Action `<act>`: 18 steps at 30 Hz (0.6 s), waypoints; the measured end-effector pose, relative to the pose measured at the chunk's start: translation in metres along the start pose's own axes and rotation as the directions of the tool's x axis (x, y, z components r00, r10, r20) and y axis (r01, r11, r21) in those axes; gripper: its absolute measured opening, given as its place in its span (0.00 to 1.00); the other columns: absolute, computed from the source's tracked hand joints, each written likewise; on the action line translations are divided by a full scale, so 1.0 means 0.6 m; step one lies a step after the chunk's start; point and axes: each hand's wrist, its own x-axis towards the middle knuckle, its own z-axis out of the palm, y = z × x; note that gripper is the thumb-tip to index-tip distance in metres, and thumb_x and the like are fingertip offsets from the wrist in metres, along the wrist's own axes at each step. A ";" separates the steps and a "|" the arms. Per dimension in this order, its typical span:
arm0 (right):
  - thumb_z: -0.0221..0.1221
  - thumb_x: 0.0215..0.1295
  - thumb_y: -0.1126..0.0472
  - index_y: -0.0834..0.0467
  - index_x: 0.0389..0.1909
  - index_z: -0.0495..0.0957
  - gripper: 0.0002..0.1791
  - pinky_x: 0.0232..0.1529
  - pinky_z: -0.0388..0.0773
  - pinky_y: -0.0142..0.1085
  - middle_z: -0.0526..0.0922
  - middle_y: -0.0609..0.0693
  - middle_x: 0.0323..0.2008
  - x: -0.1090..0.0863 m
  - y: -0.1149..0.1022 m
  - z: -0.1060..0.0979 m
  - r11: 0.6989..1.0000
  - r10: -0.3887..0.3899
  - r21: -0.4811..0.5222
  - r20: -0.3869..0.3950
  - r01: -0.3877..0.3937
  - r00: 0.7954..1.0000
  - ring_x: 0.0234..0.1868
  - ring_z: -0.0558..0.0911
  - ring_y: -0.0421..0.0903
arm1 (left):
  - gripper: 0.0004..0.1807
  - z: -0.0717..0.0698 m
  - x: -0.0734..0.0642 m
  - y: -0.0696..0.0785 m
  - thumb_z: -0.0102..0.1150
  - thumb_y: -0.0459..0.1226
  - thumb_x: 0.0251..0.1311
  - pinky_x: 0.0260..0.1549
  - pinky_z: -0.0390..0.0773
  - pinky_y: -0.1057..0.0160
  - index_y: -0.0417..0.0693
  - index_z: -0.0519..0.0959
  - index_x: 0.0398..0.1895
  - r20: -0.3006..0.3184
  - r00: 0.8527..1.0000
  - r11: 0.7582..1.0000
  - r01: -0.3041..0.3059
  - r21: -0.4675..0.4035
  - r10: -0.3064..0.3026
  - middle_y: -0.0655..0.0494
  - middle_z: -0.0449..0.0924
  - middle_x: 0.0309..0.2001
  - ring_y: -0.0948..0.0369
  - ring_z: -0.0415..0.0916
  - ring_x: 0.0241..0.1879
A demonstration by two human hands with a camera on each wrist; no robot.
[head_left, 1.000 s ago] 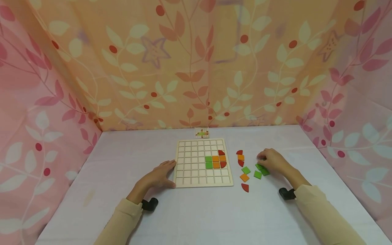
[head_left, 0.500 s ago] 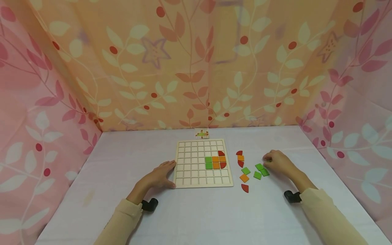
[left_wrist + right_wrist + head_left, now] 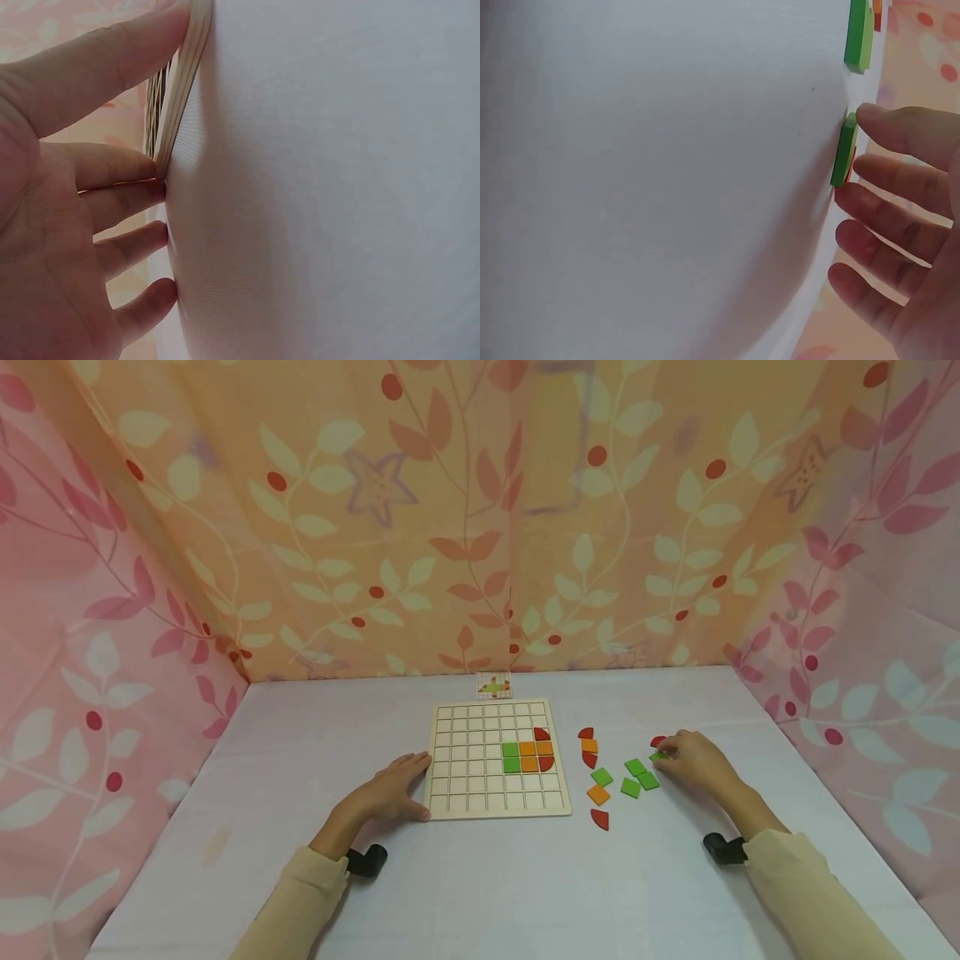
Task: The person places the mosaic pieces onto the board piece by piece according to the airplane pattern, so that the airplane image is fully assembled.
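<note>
In the head view, a pale wooden grid board (image 3: 468, 777) carries green, orange and red pieces in its right-hand cells. My left hand (image 3: 390, 789) rests at its left side, thumb at the near corner and fingers extended along the edge. The left wrist view shows the thumb and fingertips against the board's edge (image 3: 184, 90). To the right of the loose pieces, my right hand (image 3: 693, 760) reaches over a green square tile (image 3: 844, 150), thumb and fingertips loosely spread right at it. A red quarter-circle piece (image 3: 657, 741) lies just beyond, partly covered by the fingers.
Between board and right hand lie several loose pieces, including a green tile (image 3: 602, 777), an orange tile (image 3: 597, 795) and a red quarter-circle (image 3: 600, 819). A small pattern card (image 3: 494, 685) lies behind the board. Patterned cloth walls (image 3: 480, 527) enclose the white table (image 3: 480, 893).
My right hand has moved right, away from the green tile cluster. A green tile and a red quarter-circle now show at its fingertips. The left hand stays at the board.
</note>
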 end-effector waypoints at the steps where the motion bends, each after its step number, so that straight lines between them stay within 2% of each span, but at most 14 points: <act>1: 0.66 0.57 0.58 0.68 0.42 0.83 0.18 0.42 0.79 0.52 0.80 0.58 0.32 0.000 0.000 0.000 1.000 0.005 -0.002 0.001 -0.005 1.000 0.35 0.76 0.52 | 0.52 0.000 0.000 0.000 0.74 0.41 0.47 0.71 0.52 0.38 0.40 0.57 0.75 -0.001 1.000 1.000 -0.001 -0.001 0.001 0.47 0.54 0.77 0.45 0.46 0.77; 10: 0.67 0.56 0.58 0.70 0.41 0.83 0.18 0.38 0.77 0.49 0.81 0.58 0.29 -0.003 -0.004 -0.001 0.999 0.023 -0.042 -0.021 -0.024 1.000 0.31 0.75 0.51 | 0.52 -0.001 0.001 -0.001 0.74 0.40 0.47 0.71 0.52 0.38 0.39 0.57 0.74 0.002 1.000 1.000 -0.013 -0.009 0.013 0.46 0.54 0.76 0.44 0.46 0.76; 18: 0.66 0.56 0.59 0.70 0.40 0.83 0.17 0.38 0.77 0.50 0.82 0.60 0.31 -0.006 -0.012 0.000 0.998 0.047 -0.029 -0.015 -0.048 0.999 0.32 0.76 0.52 | 0.52 -0.001 0.001 -0.001 0.75 0.40 0.47 0.70 0.52 0.37 0.38 0.57 0.74 0.001 1.000 1.000 -0.019 -0.011 0.019 0.45 0.54 0.76 0.44 0.47 0.76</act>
